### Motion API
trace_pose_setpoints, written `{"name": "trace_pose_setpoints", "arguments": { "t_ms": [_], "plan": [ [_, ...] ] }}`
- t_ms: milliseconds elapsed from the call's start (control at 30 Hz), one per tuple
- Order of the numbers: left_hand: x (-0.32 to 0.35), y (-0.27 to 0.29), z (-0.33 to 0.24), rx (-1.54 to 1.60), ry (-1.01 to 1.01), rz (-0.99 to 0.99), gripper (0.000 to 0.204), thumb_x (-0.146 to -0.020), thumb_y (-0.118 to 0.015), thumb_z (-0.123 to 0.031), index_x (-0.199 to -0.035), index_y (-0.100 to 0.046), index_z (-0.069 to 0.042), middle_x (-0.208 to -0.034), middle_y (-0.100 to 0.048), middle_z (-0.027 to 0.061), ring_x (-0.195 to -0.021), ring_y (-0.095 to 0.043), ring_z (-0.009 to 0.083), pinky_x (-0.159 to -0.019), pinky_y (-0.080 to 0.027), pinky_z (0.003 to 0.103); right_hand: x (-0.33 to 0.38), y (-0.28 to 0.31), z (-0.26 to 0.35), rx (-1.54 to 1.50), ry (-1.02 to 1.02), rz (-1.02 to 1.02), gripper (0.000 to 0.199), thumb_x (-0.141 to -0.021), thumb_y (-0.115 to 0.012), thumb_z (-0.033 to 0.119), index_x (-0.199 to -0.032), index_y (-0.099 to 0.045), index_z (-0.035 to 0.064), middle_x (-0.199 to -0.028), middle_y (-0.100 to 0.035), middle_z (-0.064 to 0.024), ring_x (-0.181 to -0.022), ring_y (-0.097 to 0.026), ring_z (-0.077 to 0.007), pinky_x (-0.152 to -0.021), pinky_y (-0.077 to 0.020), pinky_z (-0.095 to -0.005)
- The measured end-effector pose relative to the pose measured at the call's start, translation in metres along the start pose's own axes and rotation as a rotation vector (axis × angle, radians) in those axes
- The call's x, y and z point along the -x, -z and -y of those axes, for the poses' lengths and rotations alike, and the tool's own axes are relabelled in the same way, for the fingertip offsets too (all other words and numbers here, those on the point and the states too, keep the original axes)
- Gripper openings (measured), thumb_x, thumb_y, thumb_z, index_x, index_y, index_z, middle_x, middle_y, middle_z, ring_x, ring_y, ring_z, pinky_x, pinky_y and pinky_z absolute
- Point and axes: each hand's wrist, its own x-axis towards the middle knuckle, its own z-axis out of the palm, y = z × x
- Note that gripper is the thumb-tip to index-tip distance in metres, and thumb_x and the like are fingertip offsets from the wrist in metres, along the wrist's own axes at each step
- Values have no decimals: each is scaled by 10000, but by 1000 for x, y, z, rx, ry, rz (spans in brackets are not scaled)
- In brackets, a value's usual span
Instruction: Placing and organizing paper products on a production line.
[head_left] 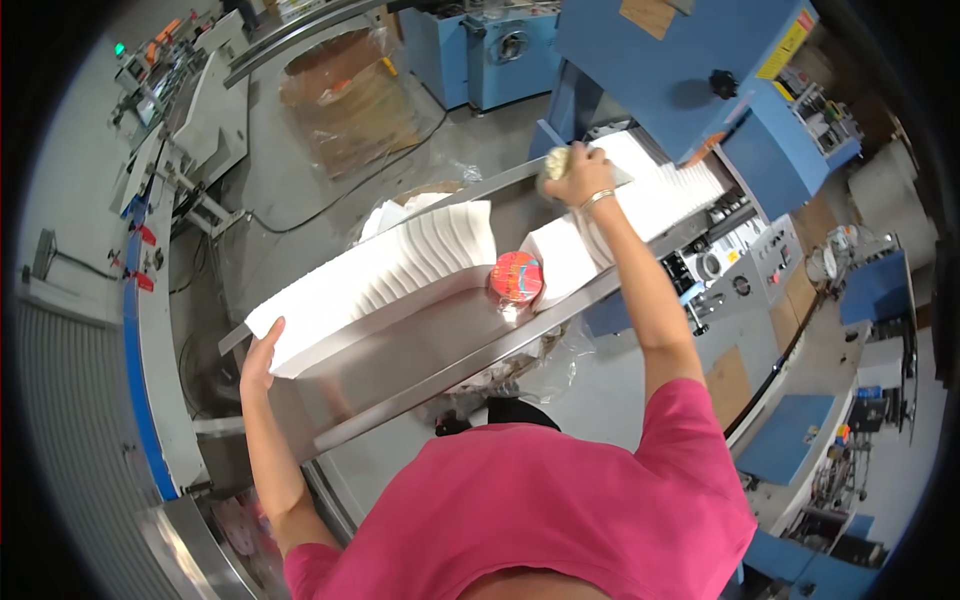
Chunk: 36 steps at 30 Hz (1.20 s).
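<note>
A long row of white folded paper sheets (pixel 380 275), likely tissues, stands on edge in a shallow metal trough (pixel 400 385). My left hand (pixel 262 352) lies flat against its left end, fingers stretched out. At the row's other end the sheets lean and fan apart. A round can with a red patterned top (pixel 516 277) stands between this row and a shorter white stack (pixel 560 258). Further right, more white sheets (pixel 665 190) run towards the blue machine. My right hand (pixel 585 178) is closed round a pale cream, crumpled-looking lump (pixel 557 162) above the trough's far side.
A large blue machine (pixel 660 70) rises at the trough's far right end. Controls and metal fittings (pixel 735 265) sit along its near side. On the floor beyond is a plastic-lined cardboard box (pixel 350 95), with a black cable near it. A long blue-edged machine (pixel 140 350) stands at left.
</note>
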Motion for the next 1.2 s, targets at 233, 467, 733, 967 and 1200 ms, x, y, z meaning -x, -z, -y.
{"name": "trace_pose_setpoints", "arguments": {
  "t_ms": [233,467,733,967,1200],
  "plan": [
    [4,10,1,24,43,21,893,-809,-677,-448,-1441,-226,-7,-1469,-317,87,-1372,-246,225,-1104,-169,324,-18,-20,-25,343,68,138,482,-765,-675,358,-1124,-576,53,-1178,-531,-197,-1125,-489,-339,-922,-410,-394],
    [1,19,5,64,33,54,885,-817,-651,-492,-1422,-258,21,-1446,-343,135,-1343,-306,234,-1095,-210,327,42,13,106,153,277,639,718,-890,-353,630,-826,-706,8,-870,-665,-227,-867,-645,-371,-770,-512,-433],
    [0,27,3,17,64,104,892,-794,-671,-497,-1422,-278,0,-1453,-333,139,-1360,-267,246,-1097,-191,337,72,-10,178,-23,251,627,660,-902,-363,581,-966,-646,-12,-884,-654,-249,-884,-628,-401,-795,-481,-464],
    [23,96,13,74,69,130,882,-791,-681,-462,-1424,-272,-3,-1448,-347,132,-1362,-262,241,-1107,-159,350,133,-19,227,-316,178,617,702,-797,-499,669,-1021,-639,18,-852,-664,-222,-879,-636,-383,-810,-486,-423],
    [39,96,51,-32,46,102,785,-770,-710,-437,-1337,-402,9,-1297,-504,127,-1207,-447,226,-1037,-295,344,152,-55,178,-847,-385,1056,929,-826,-541,621,-1406,-269,-52,-1434,-337,-175,-1334,-288,-234,-1082,-240,-332]
  ]
}}
